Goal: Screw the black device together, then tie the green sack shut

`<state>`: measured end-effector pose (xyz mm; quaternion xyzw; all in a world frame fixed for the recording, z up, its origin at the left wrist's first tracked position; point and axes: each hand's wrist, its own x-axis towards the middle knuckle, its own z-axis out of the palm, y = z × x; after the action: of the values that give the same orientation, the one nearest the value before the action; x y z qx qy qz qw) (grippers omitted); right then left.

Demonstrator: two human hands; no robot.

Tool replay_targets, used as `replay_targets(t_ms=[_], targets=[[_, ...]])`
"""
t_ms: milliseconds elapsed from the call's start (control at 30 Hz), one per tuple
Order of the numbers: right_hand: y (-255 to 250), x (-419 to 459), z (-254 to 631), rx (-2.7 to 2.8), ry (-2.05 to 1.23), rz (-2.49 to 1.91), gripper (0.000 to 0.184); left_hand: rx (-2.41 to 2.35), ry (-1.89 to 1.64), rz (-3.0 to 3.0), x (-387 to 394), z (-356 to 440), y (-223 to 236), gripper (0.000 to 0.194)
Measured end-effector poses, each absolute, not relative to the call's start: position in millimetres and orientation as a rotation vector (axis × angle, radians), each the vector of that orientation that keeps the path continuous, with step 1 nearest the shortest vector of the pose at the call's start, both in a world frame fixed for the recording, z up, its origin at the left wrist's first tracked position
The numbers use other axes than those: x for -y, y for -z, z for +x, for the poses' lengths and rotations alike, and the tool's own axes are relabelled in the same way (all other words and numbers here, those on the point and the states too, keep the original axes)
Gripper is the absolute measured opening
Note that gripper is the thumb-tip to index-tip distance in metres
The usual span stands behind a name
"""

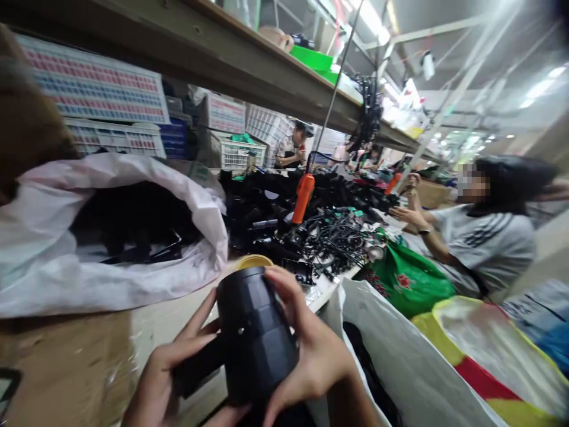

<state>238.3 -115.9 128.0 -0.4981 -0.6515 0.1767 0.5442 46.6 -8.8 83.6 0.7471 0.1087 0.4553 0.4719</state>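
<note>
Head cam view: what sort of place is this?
Likely a factory assembly line or workshop: a co-worker sits at a long bench heaped with black plastic parts and cables, with stacked plastic crates under a shelf.

Long wooden shelf (222, 65) runs overhead, left to right, receding toward the far end. White plastic crates (113, 137) stack beneath it, with a blue crate (174, 139) beside them. Green bin (311, 59) sits on the shelf. Ceiling (484, 41) is pale, crossed by white steel struts (453, 89). Strip lights (537, 89) glare at right; light is bright, even.
</note>
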Motion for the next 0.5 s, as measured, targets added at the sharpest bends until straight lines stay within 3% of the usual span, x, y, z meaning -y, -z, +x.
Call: replay_targets(t_ms=[267,500], targets=[[-207,178,233,1.134,-0.035,-1.151,0.121,0.443,-1.089,1.356,27,148,-166,0.053],[-234,225,234,1.126,0.242,-1.246,0.111,0.555,-0.951,1.306,72,177,-187,0.057]])
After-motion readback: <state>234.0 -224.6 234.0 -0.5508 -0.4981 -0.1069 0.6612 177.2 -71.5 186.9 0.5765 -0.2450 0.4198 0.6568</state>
